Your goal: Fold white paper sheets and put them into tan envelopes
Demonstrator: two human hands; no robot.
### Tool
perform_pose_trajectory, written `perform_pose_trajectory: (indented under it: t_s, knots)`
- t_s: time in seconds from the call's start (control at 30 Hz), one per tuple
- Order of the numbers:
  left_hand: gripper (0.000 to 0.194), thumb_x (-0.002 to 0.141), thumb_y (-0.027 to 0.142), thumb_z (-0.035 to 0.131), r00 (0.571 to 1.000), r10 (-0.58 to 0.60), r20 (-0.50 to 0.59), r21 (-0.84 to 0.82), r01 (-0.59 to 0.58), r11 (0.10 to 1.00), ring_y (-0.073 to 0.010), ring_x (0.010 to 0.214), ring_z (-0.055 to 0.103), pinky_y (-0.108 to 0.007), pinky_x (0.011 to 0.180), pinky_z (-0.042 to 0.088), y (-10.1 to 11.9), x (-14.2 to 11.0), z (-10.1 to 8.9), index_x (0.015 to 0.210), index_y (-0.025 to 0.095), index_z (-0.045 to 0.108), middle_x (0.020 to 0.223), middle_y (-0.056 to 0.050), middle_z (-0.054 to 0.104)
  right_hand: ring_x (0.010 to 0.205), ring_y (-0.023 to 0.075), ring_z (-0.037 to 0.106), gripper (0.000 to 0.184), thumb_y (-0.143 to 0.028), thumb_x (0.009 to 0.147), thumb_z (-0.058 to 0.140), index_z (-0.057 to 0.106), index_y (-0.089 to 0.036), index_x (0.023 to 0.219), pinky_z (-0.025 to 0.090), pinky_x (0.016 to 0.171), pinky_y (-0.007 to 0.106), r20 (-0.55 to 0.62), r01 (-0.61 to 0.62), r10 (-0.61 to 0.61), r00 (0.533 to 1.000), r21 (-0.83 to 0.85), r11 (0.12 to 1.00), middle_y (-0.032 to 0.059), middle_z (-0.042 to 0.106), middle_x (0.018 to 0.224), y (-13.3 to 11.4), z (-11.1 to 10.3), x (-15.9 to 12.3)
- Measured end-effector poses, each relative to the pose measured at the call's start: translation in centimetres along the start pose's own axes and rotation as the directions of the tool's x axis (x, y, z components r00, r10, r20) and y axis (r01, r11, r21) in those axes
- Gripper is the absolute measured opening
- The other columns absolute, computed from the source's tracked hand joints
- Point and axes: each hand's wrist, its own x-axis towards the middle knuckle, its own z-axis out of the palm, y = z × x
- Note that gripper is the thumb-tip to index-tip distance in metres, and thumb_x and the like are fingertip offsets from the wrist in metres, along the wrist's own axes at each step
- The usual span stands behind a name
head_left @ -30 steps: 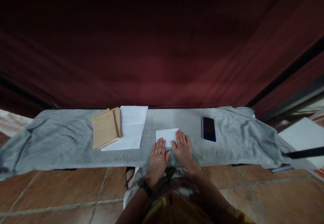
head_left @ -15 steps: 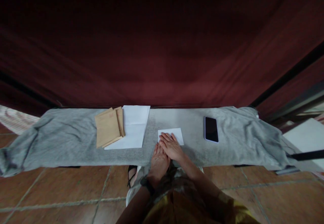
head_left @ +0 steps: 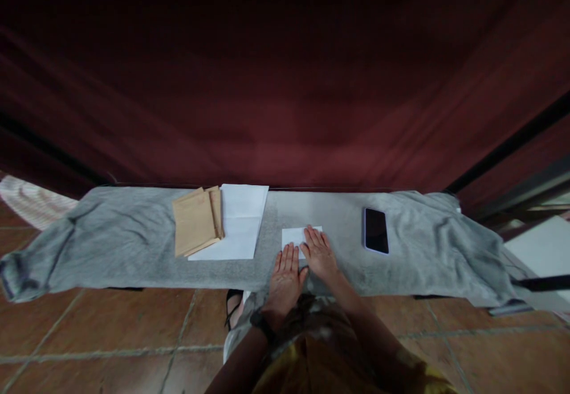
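Observation:
A small folded-looking piece of white paper lies on the grey cloth in front of me. My left hand rests flat with fingers stretched, its fingertips on the paper's near left edge. Flat over the right part of the paper lies my right hand, fingers extended and slightly spread. The two hands are side by side, and the right hand covers the paper's right side. Neither hand grips anything.
Grey cloth covers the narrow table. To the left, brown envelopes overlap large white sheets. A phone lies on the right. Dark red fabric hangs behind the table.
My right hand has moved off my left hand and slid rightward over the paper. My left hand has moved slightly forward onto the paper's edge. The view has shifted slightly.

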Motion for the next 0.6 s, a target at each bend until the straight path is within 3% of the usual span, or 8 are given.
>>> perform_pose_trajectory:
  t_s: [0.27,0.4,0.6]
  knots:
    - [0.058,0.105,0.04,0.037,1.0,-0.003,0.03,-0.014,0.003,1.0,-0.0289,0.152,0.035,-0.051,0.125,0.03,0.1,0.9,-0.4,0.15,0.004,0.045,0.158,-0.021,0.044,0.15,0.0265,0.037,0.055,-0.031,0.106,0.038,0.037,-0.013,0.158,0.028,0.122,0.051,-0.047,-0.036,0.033,0.998,-0.059,0.998,0.0143,0.036,0.164,1.3,-0.4,-2.8]
    - [0.058,0.106,0.04,0.032,0.999,0.018,0.031,-0.059,-0.016,0.998,-0.0261,0.152,0.034,-0.049,0.125,0.03,0.6,2.8,-0.3,0.153,0.008,0.041,0.159,-0.017,0.044,0.149,0.0281,0.038,0.055,-0.03,0.106,0.036,0.038,-0.011,0.157,0.027,0.122,0.052,-0.072,-0.032,0.027,0.997,-0.076,0.997,0.0152,0.038,0.162,1.4,-0.4,-3.2]
    - [0.061,0.106,0.042,0.03,0.988,0.027,0.154,-0.073,-0.016,0.997,-0.0268,0.154,0.031,-0.048,0.126,0.029,1.4,6.0,0.3,0.155,0.006,0.038,0.163,-0.017,0.037,0.149,0.0271,0.037,0.054,-0.02,0.102,0.04,0.041,-0.009,0.155,0.028,0.122,0.05,-0.082,-0.006,-0.005,0.997,-0.124,0.992,0.0161,0.04,0.161,1.4,-0.4,-3.2]
